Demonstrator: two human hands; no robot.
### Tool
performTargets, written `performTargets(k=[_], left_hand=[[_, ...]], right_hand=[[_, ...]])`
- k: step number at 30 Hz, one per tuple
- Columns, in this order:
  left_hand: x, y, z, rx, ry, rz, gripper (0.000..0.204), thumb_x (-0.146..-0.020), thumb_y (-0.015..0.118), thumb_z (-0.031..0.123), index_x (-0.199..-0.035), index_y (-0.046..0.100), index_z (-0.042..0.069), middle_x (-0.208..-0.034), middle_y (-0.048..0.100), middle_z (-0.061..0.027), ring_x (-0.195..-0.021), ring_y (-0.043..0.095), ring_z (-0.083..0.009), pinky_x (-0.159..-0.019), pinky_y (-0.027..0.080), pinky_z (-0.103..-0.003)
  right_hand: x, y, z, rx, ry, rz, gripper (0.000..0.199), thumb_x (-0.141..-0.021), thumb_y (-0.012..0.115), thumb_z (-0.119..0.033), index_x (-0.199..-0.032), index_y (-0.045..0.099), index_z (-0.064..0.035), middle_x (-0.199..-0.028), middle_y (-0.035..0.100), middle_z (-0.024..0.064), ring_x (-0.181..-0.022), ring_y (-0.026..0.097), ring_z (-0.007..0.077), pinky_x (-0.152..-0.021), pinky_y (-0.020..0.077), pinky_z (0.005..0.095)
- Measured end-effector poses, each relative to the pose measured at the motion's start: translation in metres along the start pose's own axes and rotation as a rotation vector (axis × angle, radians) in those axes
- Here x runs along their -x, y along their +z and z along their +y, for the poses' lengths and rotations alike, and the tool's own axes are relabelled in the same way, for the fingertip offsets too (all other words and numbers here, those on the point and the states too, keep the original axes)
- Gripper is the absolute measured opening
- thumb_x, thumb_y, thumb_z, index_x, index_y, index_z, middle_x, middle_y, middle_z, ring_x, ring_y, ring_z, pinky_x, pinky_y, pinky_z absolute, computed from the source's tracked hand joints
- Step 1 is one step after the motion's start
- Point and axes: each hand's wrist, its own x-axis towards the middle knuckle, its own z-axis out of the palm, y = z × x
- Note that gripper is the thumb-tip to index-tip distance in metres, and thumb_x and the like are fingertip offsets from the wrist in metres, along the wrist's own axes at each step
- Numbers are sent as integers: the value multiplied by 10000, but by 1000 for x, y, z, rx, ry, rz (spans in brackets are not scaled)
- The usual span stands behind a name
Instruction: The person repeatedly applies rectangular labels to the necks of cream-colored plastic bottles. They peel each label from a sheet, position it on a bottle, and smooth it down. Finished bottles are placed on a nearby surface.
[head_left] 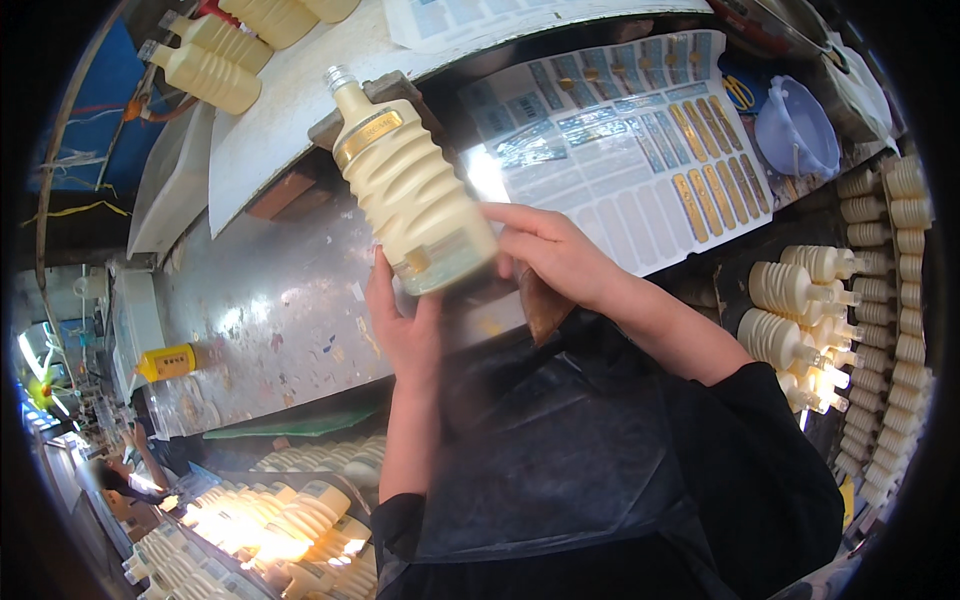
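Observation:
A cream bottle with wavy ribs (410, 185) lies tilted in front of me, its clear neck toward the far left. A gold label wraps its shoulder, and a small label patch shows low on its side. My left hand (405, 325) grips the bottle's base from below, thumb and fingers at either side. On the bottle's lower right side rest the fingers of my right hand (550, 250). The upper part of the bottle lies over a worn brown block (330, 130). Beneath my right hand hangs a brown piece (543, 305); whether I hold it cannot be told.
Sticker sheets with gold strips (700, 195) lie to the right on the metal table (260, 320). A lilac bucket (797, 130) and yellow-handled scissors (738, 92) are beyond. Cream bottles (215, 75) stand far left; more are stacked right and lower left. A yellow container (168, 362) sits left.

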Motion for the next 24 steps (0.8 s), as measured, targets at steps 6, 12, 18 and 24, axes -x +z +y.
performTargets(k=[6,12,18,24], left_hand=[[0,-5,15,-84,94,109,832,-784,857,180,-1498,468,7,-1372,558,-164,-1285,527,-304,-1126,382,-412],[0,-9,13,125,58,33,919,-722,863,248,-1495,432,4,-1377,509,-177,-1314,477,-336,-1128,372,-451],[-4,-1,29,318,-138,65,613,-896,760,222,-1400,495,-5,-1383,519,-120,-1330,459,-233,-1152,341,-384],[-7,1,30,400,-138,119,546,-870,764,171,-1324,525,-16,-1280,519,-154,-1232,520,-264,-1041,470,-413]], right_hand=[[-8,-2,1,69,32,-26,476,-1072,456,-269,-1476,518,-26,-841,590,-7,-812,535,69,-763,442,228],[-12,1,6,141,35,-1,482,-1075,515,-264,-1493,494,-25,-857,547,-32,-795,489,68,-746,429,222],[-17,5,4,242,75,2,608,-1022,669,-286,-1506,460,17,-886,601,-41,-804,500,19,-693,417,206],[-17,10,6,284,68,58,648,-984,730,-261,-1499,466,30,-818,580,-60,-722,462,-1,-644,370,193]])
